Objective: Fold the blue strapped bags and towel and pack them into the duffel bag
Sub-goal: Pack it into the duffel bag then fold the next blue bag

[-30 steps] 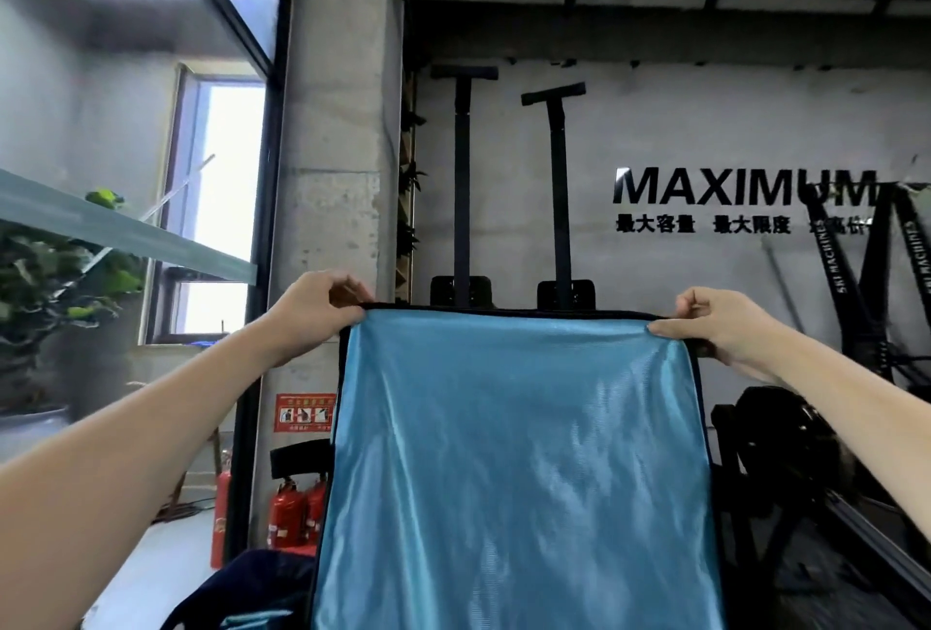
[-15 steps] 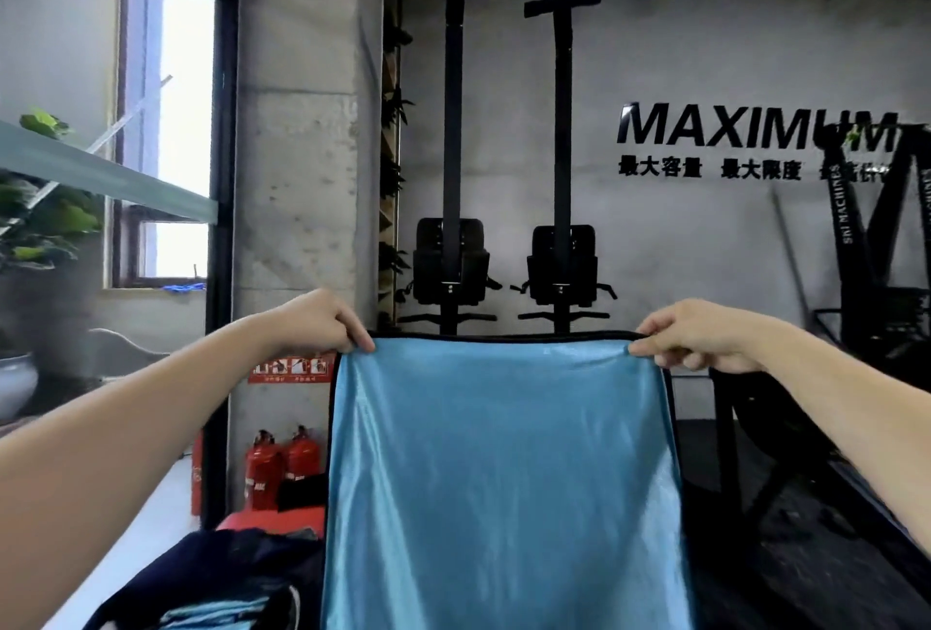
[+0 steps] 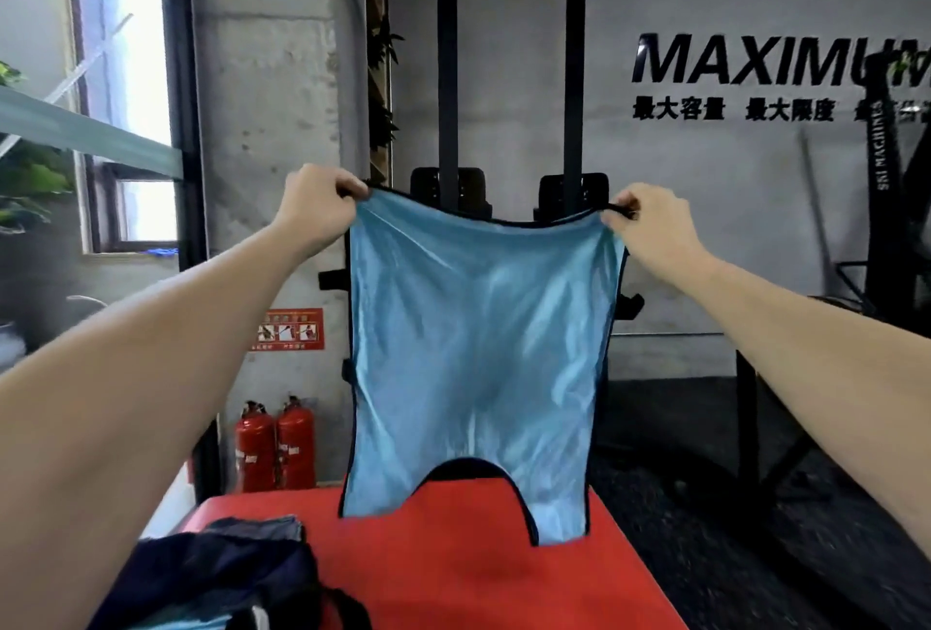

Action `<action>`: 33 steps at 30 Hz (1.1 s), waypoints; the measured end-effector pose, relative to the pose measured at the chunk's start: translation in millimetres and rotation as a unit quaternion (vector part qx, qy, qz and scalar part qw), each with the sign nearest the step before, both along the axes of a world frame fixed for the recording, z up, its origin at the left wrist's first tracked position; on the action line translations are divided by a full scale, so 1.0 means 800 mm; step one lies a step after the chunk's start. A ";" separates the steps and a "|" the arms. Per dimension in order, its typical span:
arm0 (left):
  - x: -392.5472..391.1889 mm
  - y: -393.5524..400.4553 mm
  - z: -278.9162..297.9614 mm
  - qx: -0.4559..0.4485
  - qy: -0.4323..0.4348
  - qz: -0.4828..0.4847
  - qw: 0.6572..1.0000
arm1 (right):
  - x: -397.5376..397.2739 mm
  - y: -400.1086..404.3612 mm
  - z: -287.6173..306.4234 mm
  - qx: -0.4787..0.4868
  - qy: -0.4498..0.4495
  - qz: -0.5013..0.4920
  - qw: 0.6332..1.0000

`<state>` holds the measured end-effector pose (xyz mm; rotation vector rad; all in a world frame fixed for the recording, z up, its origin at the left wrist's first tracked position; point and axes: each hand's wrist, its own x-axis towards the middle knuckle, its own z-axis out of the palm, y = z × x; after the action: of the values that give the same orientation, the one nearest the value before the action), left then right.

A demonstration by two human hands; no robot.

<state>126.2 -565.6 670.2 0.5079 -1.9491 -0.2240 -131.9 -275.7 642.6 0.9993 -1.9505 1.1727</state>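
Note:
A shiny light-blue strapped bag (image 3: 478, 357) with black trim hangs spread out in front of me. My left hand (image 3: 315, 208) pinches its top left corner and my right hand (image 3: 650, 226) pinches its top right corner. The top edge sags between them. Its lower edge, with a rounded cut-out, hangs just over the red padded surface (image 3: 453, 569). A dark navy duffel bag (image 3: 211, 574) lies at the lower left of that surface, with some blue fabric showing in it.
Two red fire extinguishers (image 3: 274, 448) stand on the floor by a concrete pillar (image 3: 272, 100). Black gym machines (image 3: 504, 75) stand against the back wall and another (image 3: 876, 206) at the right. A window and plants are at the left.
My view has tipped down, bringing the red surface and the bag's lower edge into sight. My hands have come a little closer together, so the top edge now sags instead of stretching taut.

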 end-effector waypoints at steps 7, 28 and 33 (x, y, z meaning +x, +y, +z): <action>0.017 0.009 -0.097 0.018 -0.023 -0.024 0.999 | 0.004 0.020 -0.089 0.006 -0.077 0.058 0.995; 0.270 0.273 -0.543 0.143 -0.076 -0.186 0.969 | 0.211 0.330 -0.452 0.229 -0.360 0.154 0.891; 0.268 0.294 -0.539 0.130 -0.038 -0.193 0.972 | 0.195 0.334 -0.448 0.206 -0.372 0.149 0.893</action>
<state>340.6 -330.5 239.2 0.3030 -2.0938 -0.7244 23.9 -8.6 284.2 1.2074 -2.8145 1.4985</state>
